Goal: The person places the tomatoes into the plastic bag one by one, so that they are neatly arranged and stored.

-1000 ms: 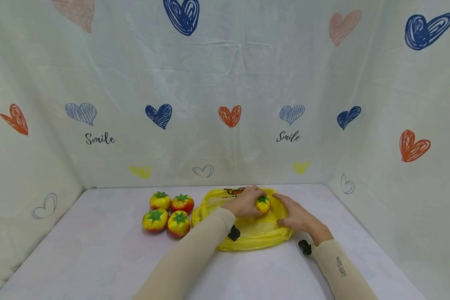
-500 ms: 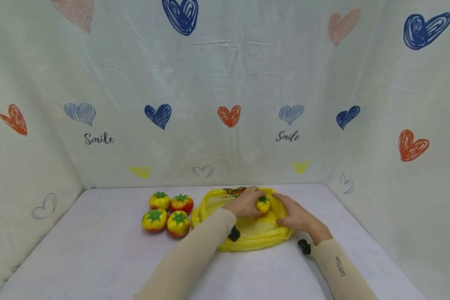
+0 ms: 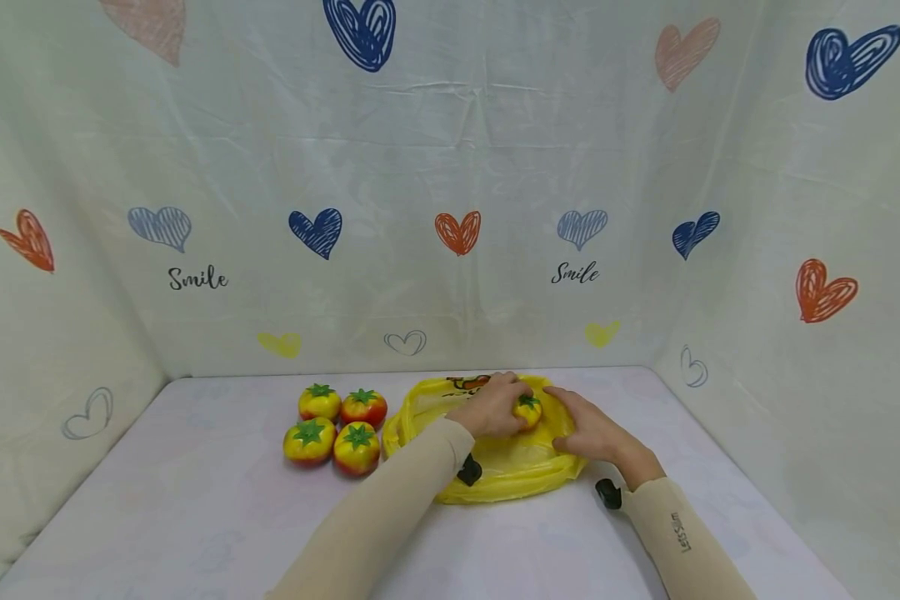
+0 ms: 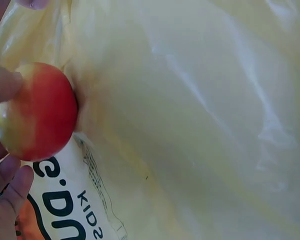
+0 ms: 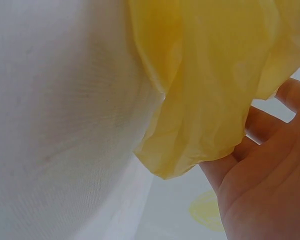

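My left hand [image 3: 492, 406] reaches into a yellow plastic bag [image 3: 506, 483], holding a red-and-yellow toy tomato [image 3: 527, 412] with a green star-shaped top. In the left wrist view the thumb lies on one side of this tomato [image 4: 47, 112] and fingertips [image 4: 20, 182] on the other, close over the bag's printed plastic. At the bag's right side, my right hand [image 3: 600, 429] spreads its thumb and fingers along the rim. The right wrist view shows its fingers partly hidden behind a hanging fold of the bag [image 5: 205, 100].
Left of the bag, several similar toy tomatoes [image 3: 311, 442] sit grouped on the white table [image 3: 195, 500]. A white curtain [image 3: 390, 292] with printed hearts closes in the back and both sides.
The tomato in my left hand has shifted very slightly right and down inside the bag. The right hand keeps its place at the rim.
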`<action>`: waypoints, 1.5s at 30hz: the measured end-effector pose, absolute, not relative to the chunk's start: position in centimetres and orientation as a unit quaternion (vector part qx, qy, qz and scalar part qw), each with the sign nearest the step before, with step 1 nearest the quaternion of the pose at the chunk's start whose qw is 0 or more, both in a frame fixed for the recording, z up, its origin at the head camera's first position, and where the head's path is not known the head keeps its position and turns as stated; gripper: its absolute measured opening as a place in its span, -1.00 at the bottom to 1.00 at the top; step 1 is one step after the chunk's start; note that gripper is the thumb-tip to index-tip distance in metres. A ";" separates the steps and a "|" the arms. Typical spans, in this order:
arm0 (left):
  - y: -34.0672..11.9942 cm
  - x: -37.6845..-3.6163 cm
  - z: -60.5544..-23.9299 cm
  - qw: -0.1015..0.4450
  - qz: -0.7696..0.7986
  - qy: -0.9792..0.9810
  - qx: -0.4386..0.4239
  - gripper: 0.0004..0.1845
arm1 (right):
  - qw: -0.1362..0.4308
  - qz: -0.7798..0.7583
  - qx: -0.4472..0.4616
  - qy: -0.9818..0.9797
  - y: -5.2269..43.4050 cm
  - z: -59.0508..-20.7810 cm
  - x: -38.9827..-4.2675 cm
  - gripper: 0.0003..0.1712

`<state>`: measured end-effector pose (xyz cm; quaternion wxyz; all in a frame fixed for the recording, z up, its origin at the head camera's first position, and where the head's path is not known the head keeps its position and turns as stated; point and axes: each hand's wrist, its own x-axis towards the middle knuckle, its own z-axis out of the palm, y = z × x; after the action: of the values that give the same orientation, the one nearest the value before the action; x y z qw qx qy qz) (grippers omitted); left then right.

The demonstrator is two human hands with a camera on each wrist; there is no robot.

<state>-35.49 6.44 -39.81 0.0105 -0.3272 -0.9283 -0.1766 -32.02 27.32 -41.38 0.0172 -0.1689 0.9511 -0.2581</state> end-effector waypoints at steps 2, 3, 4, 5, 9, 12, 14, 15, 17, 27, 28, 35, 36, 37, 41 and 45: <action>6.5 -35.5 -39.7 0.009 -0.175 -0.930 -0.324 -0.55 | 0.018 -0.258 -0.169 0.951 27.3 -41.4 -32.1 -0.03; 6.6 -35.4 -39.7 0.007 -0.174 -0.931 -0.321 -0.55 | 0.018 -0.258 -0.169 0.951 27.4 -41.4 -32.1 -0.03; 6.6 -35.4 -39.7 0.005 -0.173 -0.932 -0.319 -0.54 | 0.018 -0.258 -0.168 0.951 27.4 -41.5 -32.1 -0.03; 6.6 -35.5 -39.7 0.003 -0.172 -0.933 -0.316 -0.53 | 0.018 -0.258 -0.169 0.951 27.4 -41.5 -32.2 -0.03; 6.7 -35.7 -39.7 0.000 -0.170 -0.934 -0.315 -0.50 | 0.019 -0.259 -0.169 0.951 27.3 -41.4 -32.1 -0.03; 6.8 -35.9 -39.7 0.001 -0.169 -0.933 -0.317 -0.51 | 0.019 -0.258 -0.168 0.951 27.3 -41.3 -32.1 -0.03; 6.8 -35.9 -39.6 0.003 -0.166 -0.934 -0.316 -0.51 | 0.019 -0.258 -0.167 0.951 27.2 -41.3 -32.1 -0.03; 6.8 -35.9 -39.6 0.003 -0.166 -0.934 -0.315 -0.51 | 0.020 -0.259 -0.167 0.951 27.2 -41.3 -32.1 -0.03; 6.9 -35.9 -39.7 0.004 -0.165 -0.936 -0.311 -0.50 | 0.021 -0.259 -0.166 0.951 27.2 -41.3 -32.1 -0.03; 6.7 -35.8 -39.3 -0.009 -0.175 -0.937 -0.303 -0.49 | 0.016 -0.259 -0.171 0.951 27.2 -41.4 -32.2 -0.02; 6.6 -35.8 -39.3 -0.009 -0.174 -0.937 -0.304 -0.48 | 0.017 -0.259 -0.171 0.951 27.2 -41.4 -32.2 -0.02; 6.1 -35.4 -38.1 0.000 -0.176 -0.932 -0.316 -0.46 | 0.012 -0.261 -0.174 0.949 27.2 -41.3 -32.3 -0.03; 6.0 -35.3 -38.0 0.001 -0.179 -0.930 -0.320 -0.47 | 0.011 -0.261 -0.175 0.949 27.3 -41.3 -32.2 -0.03; 5.9 -35.2 -37.9 0.002 -0.181 -0.928 -0.325 -0.47 | 0.012 -0.261 -0.175 0.949 27.3 -41.3 -32.2 -0.03; 5.6 -34.8 -37.4 -0.001 -0.185 -0.923 -0.336 -0.48 | 0.017 -0.264 -0.170 0.949 27.3 -41.4 -32.1 -0.03; 5.1 -34.0 -36.6 -0.002 -0.198 -0.919 -0.340 -0.46 | 0.015 -0.263 -0.169 0.950 27.3 -41.4 -32.0 -0.04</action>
<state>-33.98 5.09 -36.63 -0.0021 -0.3403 -0.9192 -0.1980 -32.01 27.26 -41.39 0.0152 -0.1688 0.9497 -0.2632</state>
